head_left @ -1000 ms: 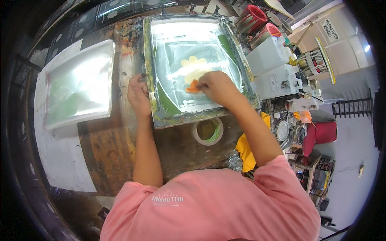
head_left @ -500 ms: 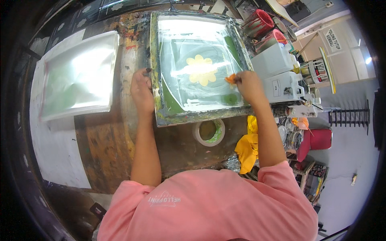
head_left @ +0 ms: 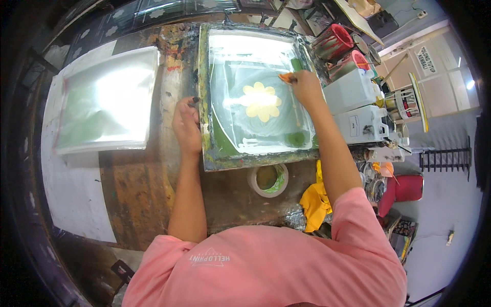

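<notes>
A screen-printing frame [head_left: 223, 162] lies in front of me, its mesh smeared with white around a pale yellow flower shape [head_left: 263, 102]. My right hand [head_left: 308, 89] pinches a small orange cloth [head_left: 286, 78] against the mesh near its upper right. Beside the left rail of the frame is my left hand [head_left: 187, 125], fingers curled in. Whether it grips the rail or something small and dark at its fingertips is hidden.
To the left, a shiny clear sheet [head_left: 107, 100] lies over white board [head_left: 76, 194]. Nearer me are a tape roll [head_left: 279, 188] and a yellow cloth [head_left: 315, 204]. White jerrycans [head_left: 360, 124] and red-stained paint cans [head_left: 332, 43] stand along the right.
My right hand has moved the orange cloth up and slightly left across the mesh. My left hand keeps its place beside the frame. The whole view has shifted slightly.
</notes>
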A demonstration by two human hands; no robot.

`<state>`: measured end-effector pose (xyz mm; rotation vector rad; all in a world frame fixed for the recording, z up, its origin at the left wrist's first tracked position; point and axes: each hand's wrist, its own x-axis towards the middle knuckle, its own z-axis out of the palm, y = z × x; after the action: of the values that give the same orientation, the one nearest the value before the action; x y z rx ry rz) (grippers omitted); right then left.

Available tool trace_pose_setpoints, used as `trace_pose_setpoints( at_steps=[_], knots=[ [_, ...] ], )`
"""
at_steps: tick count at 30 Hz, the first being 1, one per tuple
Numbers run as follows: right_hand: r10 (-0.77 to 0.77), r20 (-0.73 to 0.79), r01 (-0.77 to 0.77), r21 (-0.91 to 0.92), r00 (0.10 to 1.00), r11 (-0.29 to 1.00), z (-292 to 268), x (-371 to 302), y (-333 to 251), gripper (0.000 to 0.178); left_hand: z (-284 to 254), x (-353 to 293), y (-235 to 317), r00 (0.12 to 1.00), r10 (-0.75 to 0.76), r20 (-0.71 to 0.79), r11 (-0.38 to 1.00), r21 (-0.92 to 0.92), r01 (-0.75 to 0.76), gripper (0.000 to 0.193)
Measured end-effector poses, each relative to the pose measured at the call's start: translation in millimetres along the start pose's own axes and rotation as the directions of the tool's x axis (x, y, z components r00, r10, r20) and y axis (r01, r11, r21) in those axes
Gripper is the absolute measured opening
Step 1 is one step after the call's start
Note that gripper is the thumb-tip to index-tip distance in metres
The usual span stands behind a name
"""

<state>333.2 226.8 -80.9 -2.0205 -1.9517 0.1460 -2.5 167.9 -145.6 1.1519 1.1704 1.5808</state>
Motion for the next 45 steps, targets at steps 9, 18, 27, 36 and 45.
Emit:
trace_pose_setpoints(
  at_steps=[9, 18, 27, 36, 45],
  knots=[
    [-0.379, 0.306, 0.361, 0.115, 0.873, 0.925, -0.9, -52.1, -73.2, 0.023, 0.2, -3.0, 2.0, 1.000, -0.006, -0.004, 1.000, 0.016, 0.006, 0.060],
    [-0.462, 0.090, 0.454, 0.099, 0.882, 0.885, 34.6, -11.2, -102.7, 0.022, 0.2, -3.2, 11.4, 0.999, -0.030, 0.018, 0.995, -0.094, 0.031, 0.043],
    [-0.602, 0.177, 0.595, 0.096, 0.778, 0.798, 6.0, -19.1, -125.9, 0.023, 1.0, -2.0, 7.9, 1.000, -0.020, 0.007, 1.000, 0.017, 0.020, 0.059],
    [-0.543, 0.228, 0.538, 0.091, 0.808, 0.838, 13.3, -21.8, -119.5, 0.026, 0.5, -2.5, 5.0, 1.000, -0.014, 0.005, 1.000, 0.002, 0.014, 0.057],
    [-0.466, 0.261, 0.461, 0.086, 0.845, 0.883, 13.6, -27.4, -131.2, 0.018, 1.8, -3.3, 9.6, 1.000, -0.014, 0.004, 1.000, 0.004, 0.014, 0.056]
  ],
)
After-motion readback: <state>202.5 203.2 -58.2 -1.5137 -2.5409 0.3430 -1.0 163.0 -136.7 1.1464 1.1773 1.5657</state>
